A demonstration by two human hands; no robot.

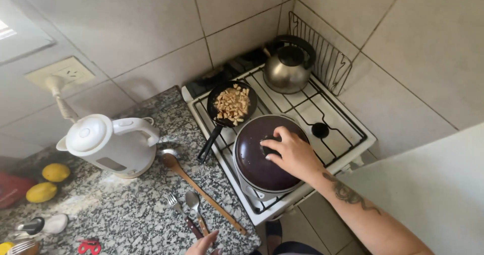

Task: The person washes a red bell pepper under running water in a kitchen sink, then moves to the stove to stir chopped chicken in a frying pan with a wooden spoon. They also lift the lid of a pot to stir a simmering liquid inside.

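Observation:
My right hand (292, 153) rests on the dark purple lid (254, 159) of a pot on the front left burner of a white gas stove (348, 149), fingers closed around the lid's knob. My left hand (204, 245) shows only as fingertips at the bottom edge, apart and holding nothing, near a fork (181, 212) and a spoon (194, 207) on the granite counter (126, 209). Behind the pot, a small black frying pan (232, 105) holds diced pale food pieces.
A metal kettle (288, 66) sits on the back burner. A white electric kettle (111, 144) stands on the counter, plugged into a wall socket (65, 73). A wooden spoon (201, 192) lies beside the stove. Lemons (50, 182) lie at the far left.

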